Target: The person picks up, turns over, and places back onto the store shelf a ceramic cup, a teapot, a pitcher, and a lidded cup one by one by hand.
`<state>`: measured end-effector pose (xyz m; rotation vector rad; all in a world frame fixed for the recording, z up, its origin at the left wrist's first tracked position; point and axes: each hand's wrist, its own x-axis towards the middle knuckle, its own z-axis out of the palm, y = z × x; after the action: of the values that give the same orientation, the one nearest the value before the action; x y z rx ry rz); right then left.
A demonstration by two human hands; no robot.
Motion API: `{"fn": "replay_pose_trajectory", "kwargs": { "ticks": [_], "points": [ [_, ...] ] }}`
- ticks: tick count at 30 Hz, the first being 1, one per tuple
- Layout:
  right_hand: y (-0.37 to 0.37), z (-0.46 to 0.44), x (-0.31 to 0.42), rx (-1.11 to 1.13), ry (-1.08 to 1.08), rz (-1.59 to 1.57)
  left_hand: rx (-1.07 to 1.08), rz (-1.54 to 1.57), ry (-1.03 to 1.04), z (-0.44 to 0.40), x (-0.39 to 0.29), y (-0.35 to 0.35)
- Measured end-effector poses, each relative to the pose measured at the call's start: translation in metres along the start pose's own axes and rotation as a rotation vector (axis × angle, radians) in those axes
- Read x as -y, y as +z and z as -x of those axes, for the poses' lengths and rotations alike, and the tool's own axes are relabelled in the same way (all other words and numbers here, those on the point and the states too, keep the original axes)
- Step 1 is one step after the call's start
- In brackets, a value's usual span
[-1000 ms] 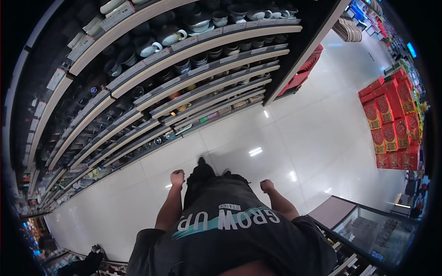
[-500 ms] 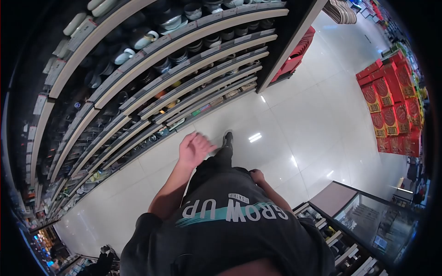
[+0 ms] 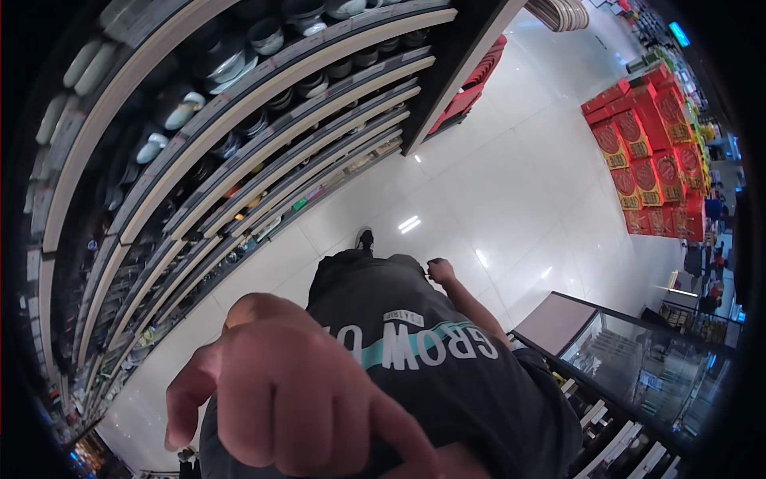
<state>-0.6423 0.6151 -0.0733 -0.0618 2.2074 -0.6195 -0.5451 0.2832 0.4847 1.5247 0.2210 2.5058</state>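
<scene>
Close to the camera, my left hand (image 3: pixel 291 391) is raised in front of my dark shirt (image 3: pixel 447 359), its back toward me. The thumb points out to one side and an outer finger to the other. The fingers between are bent, and nothing shows in the hand. My right hand (image 3: pixel 440 271) hangs beside my hip, small in view, with its fingers curled in and no object visible in it. One dark shoe (image 3: pixel 365 239) shows ahead on the floor. Neither hand touches the shelves.
Along the left runs a long shelf rack (image 3: pixel 271 88) with bowls (image 3: pixel 266 36) and cups. Red boxes (image 3: pixel 638 152) are stacked at the right on the shiny tiled floor (image 3: pixel 511 184). A glass display case (image 3: pixel 638 367) stands at lower right, near red stacked items (image 3: pixel 471 88) farther ahead.
My left hand has come up from beside my leg to close in front of the camera. The right hand has swung slightly forward. The shelves and boxes have shifted left in view.
</scene>
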Motion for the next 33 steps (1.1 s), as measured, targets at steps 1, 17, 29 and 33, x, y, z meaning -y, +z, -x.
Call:
{"fn": "replay_pose_trajectory", "kwargs": {
  "ticks": [1,17,29,33],
  "points": [
    [-0.015,0.017,0.033,-0.014,-0.032,0.049,0.036,-0.013,-0.046,-0.003,-0.004,-0.006],
    [-0.109,-0.056,0.057,0.056,-0.112,0.279,-0.195,-0.164,0.06,-0.043,0.037,-0.065],
    [-0.203,-0.13,-0.039,0.2,-0.156,0.484,-0.144,-0.337,0.259,-0.087,0.118,-0.135],
    [-0.222,-0.142,-0.049,0.227,-0.207,0.503,-0.131,-0.348,0.324,-0.094,0.117,-0.156]
  ]
}}
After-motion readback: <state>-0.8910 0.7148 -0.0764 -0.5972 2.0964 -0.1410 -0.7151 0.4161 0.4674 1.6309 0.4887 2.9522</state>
